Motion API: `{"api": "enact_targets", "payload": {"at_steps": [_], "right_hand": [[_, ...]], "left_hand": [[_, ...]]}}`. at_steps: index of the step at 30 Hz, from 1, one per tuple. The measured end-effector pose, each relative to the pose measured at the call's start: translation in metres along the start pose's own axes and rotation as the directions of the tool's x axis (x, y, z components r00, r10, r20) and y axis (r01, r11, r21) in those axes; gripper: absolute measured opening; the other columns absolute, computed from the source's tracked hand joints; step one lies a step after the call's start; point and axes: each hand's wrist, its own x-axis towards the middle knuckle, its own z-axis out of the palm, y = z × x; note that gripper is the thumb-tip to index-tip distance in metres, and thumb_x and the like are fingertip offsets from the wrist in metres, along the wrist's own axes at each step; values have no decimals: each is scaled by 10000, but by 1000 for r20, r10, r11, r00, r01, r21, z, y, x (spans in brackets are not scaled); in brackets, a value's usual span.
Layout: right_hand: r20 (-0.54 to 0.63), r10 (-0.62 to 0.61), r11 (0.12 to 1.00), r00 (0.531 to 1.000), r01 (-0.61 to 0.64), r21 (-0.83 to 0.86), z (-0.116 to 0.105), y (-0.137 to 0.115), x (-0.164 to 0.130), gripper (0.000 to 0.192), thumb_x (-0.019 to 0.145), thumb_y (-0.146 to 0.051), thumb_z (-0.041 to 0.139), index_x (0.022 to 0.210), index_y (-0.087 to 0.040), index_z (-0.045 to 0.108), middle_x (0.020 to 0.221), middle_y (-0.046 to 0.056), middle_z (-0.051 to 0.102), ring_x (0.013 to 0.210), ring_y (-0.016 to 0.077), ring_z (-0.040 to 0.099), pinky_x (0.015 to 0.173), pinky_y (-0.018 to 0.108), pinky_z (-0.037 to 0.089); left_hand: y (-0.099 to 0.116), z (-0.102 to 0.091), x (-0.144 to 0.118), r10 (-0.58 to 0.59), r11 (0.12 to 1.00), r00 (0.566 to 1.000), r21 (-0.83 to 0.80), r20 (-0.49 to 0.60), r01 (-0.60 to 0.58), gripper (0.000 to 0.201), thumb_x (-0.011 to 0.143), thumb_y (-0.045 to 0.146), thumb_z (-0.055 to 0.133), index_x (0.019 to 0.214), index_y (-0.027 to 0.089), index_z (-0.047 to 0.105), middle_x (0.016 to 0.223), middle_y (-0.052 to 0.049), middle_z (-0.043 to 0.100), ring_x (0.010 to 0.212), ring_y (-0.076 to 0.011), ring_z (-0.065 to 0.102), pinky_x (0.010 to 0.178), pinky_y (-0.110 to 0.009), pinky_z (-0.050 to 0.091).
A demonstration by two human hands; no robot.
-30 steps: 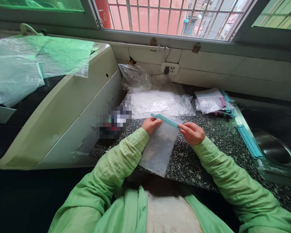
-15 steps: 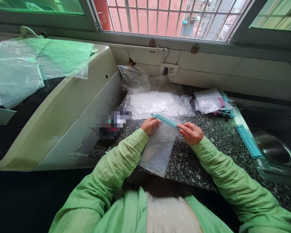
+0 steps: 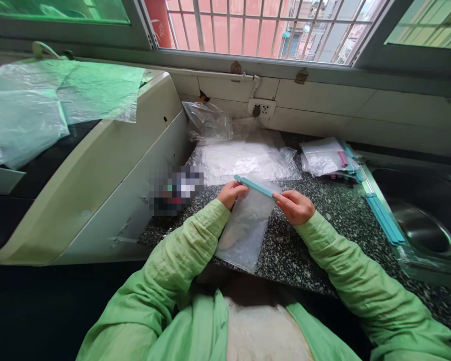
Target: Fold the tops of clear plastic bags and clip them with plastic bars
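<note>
A teal bag sealing clip (image 3: 256,186) lies slanted across the top of a clear plastic bag (image 3: 244,225). My left hand (image 3: 231,193) pinches the clip and the bag's upper left edge, thumb on the near side. At the clip's other end, the fingers of my right hand (image 3: 296,205) are closed on its tip. The bag hangs from the clip towards me, over the front part of the speckled counter. Whether the clip is fully closed on the bag I cannot tell.
Flat clear plastic bags (image 3: 244,158) lie behind my hands. To the right are a stack of clipped bags (image 3: 323,155), several loose teal clips (image 3: 385,218) and a sink (image 3: 424,225). A large cream-coloured machine (image 3: 135,150) stands left; a blurred-out object (image 3: 176,190) sits beside it.
Almost nothing differs. My right hand and its end of the clip have shifted very slightly to the left, and both hands keep their hold.
</note>
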Motion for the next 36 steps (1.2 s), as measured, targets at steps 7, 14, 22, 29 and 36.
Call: {"api": "enact_targets", "payload": {"at_steps": [7, 14, 22, 29, 36], "right_hand": [[33, -6, 999, 999, 8, -40, 1, 0, -2, 235, 803, -181, 490, 971, -201, 653, 702, 53, 621, 636, 112, 555, 566, 214, 474], [66, -14, 1000, 998, 14, -9, 3, -2, -1, 220, 798, -195, 498, 959, -212, 646, 682, 44, 617, 610, 107, 543, 560, 221, 454], [-2, 92, 995, 996, -92, 24, -7, -5, 3, 239, 760, -296, 547, 959, -196, 634, 766, 60, 645, 665, 143, 579, 604, 265, 486], [252, 493, 686, 833, -550, 477, -12, -14, 11, 329, 740, -391, 544, 954, -146, 595, 783, 71, 625, 652, 139, 569, 544, 258, 477], [658, 422, 355, 623, -782, 513, -3, -25, 15, 376, 643, -512, 575, 682, -137, 567, 537, -22, 498, 485, 81, 428, 445, 206, 361]], "left_hand": [[-1, -4, 3, 132, 986, 991, 105, -36, -127, 351, 519, 433, 655, 511, 138, 466, 411, 63, 362, 395, -37, 311, 412, -201, 213], [0, -6, 3, 133, 979, 987, 168, -91, -116, 438, 560, 536, 617, 477, 153, 423, 371, 76, 302, 359, -30, 267, 397, -207, 186], [2, -1, -1, 135, 978, 990, 169, -43, -126, 381, 557, 470, 633, 480, 147, 445, 384, 72, 339, 377, -31, 282, 413, -203, 205], [4, 12, -13, 77, 973, 984, 204, 160, -109, 382, 527, 475, 665, 524, 124, 515, 444, 56, 408, 448, -42, 340, 457, -196, 250], [2, 20, -18, -6, 987, 960, 153, 280, -38, 430, 475, 508, 688, 544, 120, 515, 487, 42, 456, 472, -48, 380, 481, -194, 306]]}}
